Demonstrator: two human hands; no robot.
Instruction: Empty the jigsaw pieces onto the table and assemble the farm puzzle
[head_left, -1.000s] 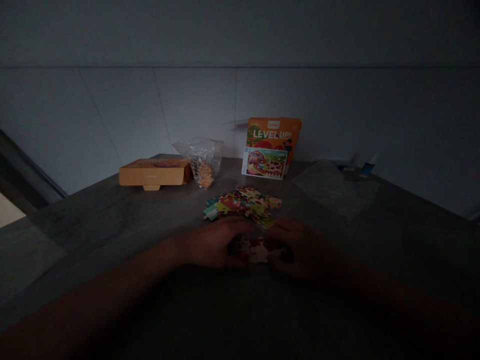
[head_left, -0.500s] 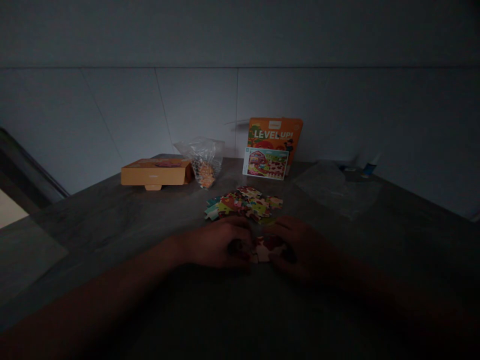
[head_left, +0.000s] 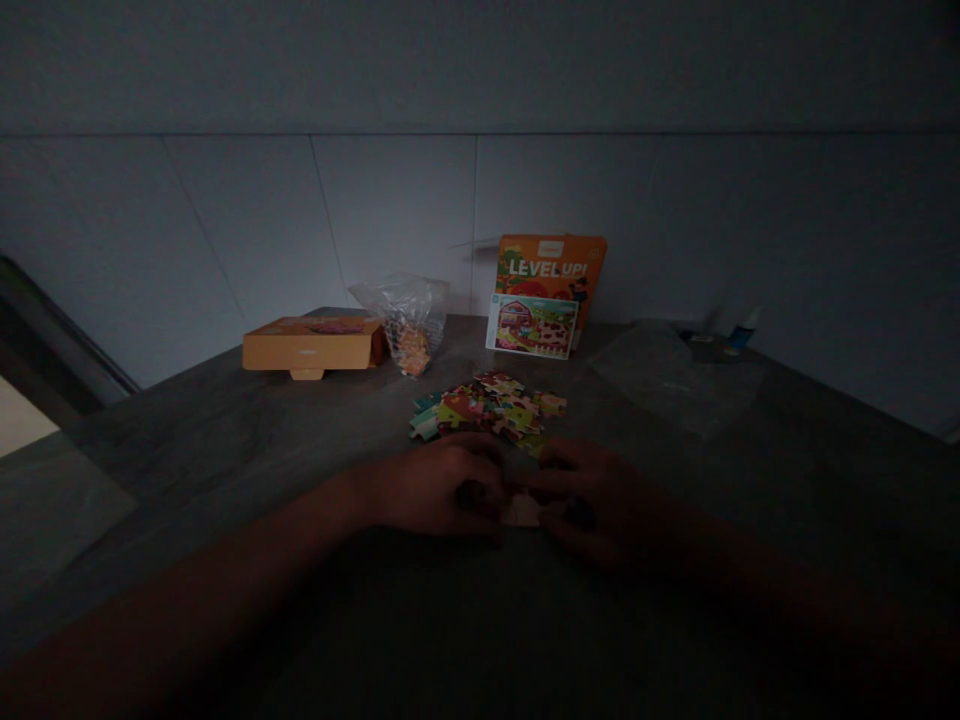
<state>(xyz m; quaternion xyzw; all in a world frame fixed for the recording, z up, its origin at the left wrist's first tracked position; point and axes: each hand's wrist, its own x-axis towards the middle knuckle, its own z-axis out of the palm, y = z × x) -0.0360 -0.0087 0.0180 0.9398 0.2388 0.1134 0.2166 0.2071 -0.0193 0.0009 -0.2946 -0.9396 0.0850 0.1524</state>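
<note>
Low over the grey table, my left hand [head_left: 450,485] curls with thumb and fingers closed on the left side of some puzzle pieces [head_left: 523,510]. From the other side my right hand [head_left: 596,495] grips the same pieces, its fingers lying across their top. Only a pale pink strip of the pieces shows between the hands; the rest is covered by fingers and dim light. Just beyond my fingertips lies a heap of loose puzzle pieces [head_left: 487,408], in green, pink, brown and teal.
An orange box [head_left: 311,350] lies at the back left beside a clear bag [head_left: 409,325] of orange pieces. Against the wall lean an orange "LEVEL UP!" box [head_left: 551,265] and a farm picture card [head_left: 534,328]. Flat clear plastic [head_left: 675,375] lies on the right.
My right hand's fingers have moved left over the puzzle pieces, covering more of them. My left hand has hardly moved.
</note>
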